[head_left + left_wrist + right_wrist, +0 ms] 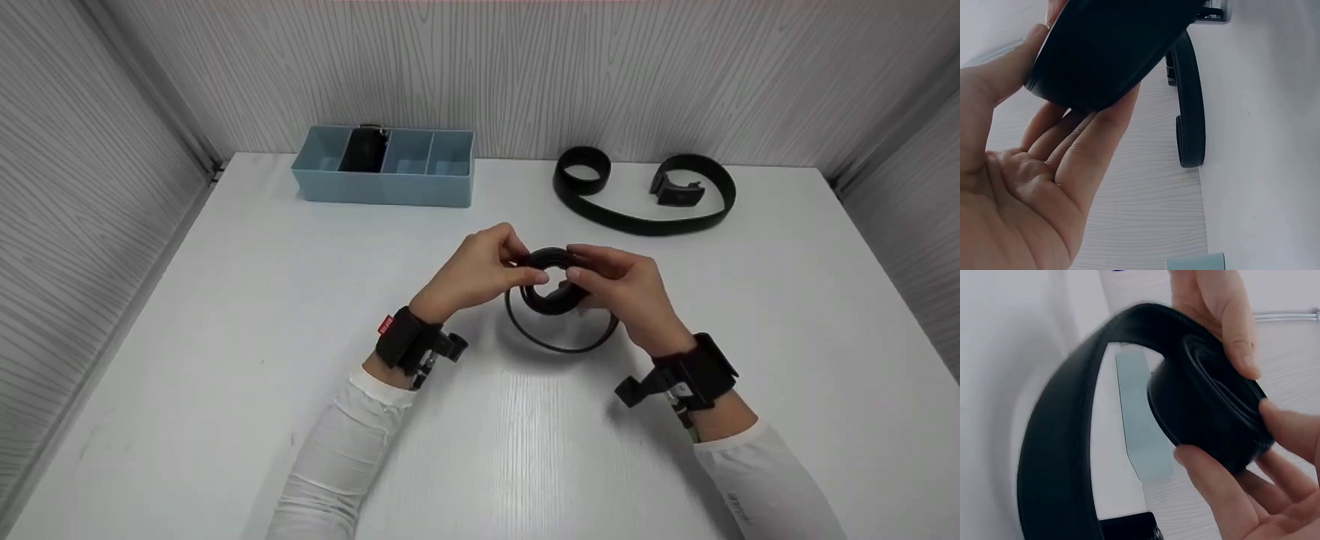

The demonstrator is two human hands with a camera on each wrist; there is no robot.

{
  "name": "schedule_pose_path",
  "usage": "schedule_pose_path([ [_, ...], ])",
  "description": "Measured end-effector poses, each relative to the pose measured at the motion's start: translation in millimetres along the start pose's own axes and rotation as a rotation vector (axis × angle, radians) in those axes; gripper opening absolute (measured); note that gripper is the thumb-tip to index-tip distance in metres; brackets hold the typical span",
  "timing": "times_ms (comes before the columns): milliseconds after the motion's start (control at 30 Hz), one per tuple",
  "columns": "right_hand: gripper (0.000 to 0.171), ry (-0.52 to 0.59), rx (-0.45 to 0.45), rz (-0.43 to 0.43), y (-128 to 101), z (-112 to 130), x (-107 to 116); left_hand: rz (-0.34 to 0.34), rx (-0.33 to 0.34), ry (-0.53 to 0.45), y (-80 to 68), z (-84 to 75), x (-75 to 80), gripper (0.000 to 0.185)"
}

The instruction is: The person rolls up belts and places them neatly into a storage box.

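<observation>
Belt (553, 289), black, part-coiled: we pinch its roll between left hand (472, 274) and right hand (626, 292) (keeping it tight), tail looping onto worktop (225, 337).

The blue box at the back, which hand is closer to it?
Left. The left hand lies below the blue box; the right hand is farther right.

Black rolled belt (553, 289), second black belt (645, 196), pale blue tray (386, 169), white wood-grain table (487, 435), white sleeves (337, 450)
</observation>
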State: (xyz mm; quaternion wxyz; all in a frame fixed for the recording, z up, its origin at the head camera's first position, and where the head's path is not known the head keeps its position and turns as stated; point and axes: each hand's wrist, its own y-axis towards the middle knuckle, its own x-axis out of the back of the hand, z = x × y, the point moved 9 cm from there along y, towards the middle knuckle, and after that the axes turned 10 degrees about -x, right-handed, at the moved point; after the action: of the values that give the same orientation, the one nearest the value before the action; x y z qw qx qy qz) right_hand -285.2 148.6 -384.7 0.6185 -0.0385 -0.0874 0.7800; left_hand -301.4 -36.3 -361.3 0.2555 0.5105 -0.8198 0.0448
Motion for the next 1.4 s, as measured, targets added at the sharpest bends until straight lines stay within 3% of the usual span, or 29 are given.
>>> schedule_pose_path([
  [167, 0.051, 0.012, -0.020, -0.002, 2.5, -2.9, 2.2, -0.010, -0.012, -0.010, 0.5, -0.2, 1.6, 0.030],
  [500, 0.049, -0.216, 0.004, 0.103, -0.6, 0.0, -7.1, 0.115, -0.024, 0.050, 0.1, -3.0, -5.5, 0.029],
  [967, 0.053, -0.007, -0.026, 0.002, 3.4, -4.5, 2.6, 0.005, -0.010, -0.009, 0.8, -0.2, 1.3, 0.030],
  [1267, 0.046, -0.263, -0.018, 0.124, 1.3, -2.7, -6.6, 0.149, 0.002, 0.054, -2.0, 0.0, -6.8, 0.031],
  [1400, 0.047, -0.270, -0.030, 0.130, 1.1, -3.5, -7.5, 0.164, 0.010, 0.064, -1.6, 2.1, -8.4, 0.032],
])
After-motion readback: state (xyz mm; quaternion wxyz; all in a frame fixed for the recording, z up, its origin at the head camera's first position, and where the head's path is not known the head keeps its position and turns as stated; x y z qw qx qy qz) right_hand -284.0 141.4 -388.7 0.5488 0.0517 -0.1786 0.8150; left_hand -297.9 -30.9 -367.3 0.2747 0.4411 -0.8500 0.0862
